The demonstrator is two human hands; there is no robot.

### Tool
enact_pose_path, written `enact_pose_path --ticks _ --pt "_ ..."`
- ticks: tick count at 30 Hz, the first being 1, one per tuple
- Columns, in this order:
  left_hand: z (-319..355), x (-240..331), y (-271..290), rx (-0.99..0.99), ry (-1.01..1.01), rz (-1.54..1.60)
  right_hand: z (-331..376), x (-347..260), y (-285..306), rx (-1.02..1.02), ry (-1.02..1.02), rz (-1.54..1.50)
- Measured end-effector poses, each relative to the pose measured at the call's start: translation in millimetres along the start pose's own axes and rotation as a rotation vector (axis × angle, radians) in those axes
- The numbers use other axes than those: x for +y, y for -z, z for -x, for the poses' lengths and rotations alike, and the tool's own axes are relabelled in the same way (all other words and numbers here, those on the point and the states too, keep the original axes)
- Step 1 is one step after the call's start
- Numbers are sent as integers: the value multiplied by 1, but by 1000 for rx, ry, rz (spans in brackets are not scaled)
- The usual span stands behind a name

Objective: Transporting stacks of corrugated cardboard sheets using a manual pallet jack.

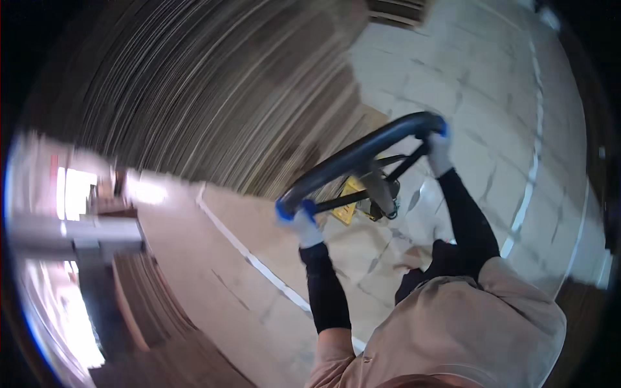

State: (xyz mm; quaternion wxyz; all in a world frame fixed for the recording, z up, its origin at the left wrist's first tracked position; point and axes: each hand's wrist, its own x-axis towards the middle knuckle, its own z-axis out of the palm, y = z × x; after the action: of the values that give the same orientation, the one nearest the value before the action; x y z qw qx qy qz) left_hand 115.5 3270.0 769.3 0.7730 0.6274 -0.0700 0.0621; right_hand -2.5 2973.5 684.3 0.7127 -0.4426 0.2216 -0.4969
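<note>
A black loop-shaped handle (356, 158), which looks like that of a pallet jack, stands in front of me. My left hand (300, 220), in a white glove with blue fingertips, is closed round its near left corner. At the far right corner my right hand (439, 150), gloved the same way, is wrapped round the bar. Both arms are stretched out in black sleeves. Below the handle shows the yellow base (351, 200) of the jack, low near the floor. Motion blurs the hands somewhat, and the handle hides part of the base.
A tall stack of brown cardboard sheets (226, 90) rises right ahead, beyond the handle. More stacked sheets (152, 297) stand at the left beside a grey machine part (81, 236). White lines (249, 255) run along the pale floor. Another brown stack (396, 11) is far off.
</note>
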Motion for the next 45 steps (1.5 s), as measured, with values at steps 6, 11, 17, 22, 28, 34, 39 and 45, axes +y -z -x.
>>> enact_pose_path --ticks 6,11,17,22,28,34,39,45 --pt "5 4 5 219 -48 -194 18 -22 -24 -164 -15 -8" --pt "-4 10 28 66 47 -169 10 -34 -34 -356 97 8" --pt "60 9 3 377 -65 -475 -59 -1 -63 -472 50 147" --pt "108 12 -70 183 -231 -556 -120 33 -127 -468 19 210" --pt "88 17 -80 286 -273 -536 -117 46 -163 -530 -37 201" --pt "68 7 -66 273 -268 -472 -121 68 -211 -592 -58 257" --pt "50 5 -48 306 -206 -393 -114 82 -225 -566 -15 276" --pt "21 8 -40 369 -208 -367 -104 104 -237 -554 -18 237"
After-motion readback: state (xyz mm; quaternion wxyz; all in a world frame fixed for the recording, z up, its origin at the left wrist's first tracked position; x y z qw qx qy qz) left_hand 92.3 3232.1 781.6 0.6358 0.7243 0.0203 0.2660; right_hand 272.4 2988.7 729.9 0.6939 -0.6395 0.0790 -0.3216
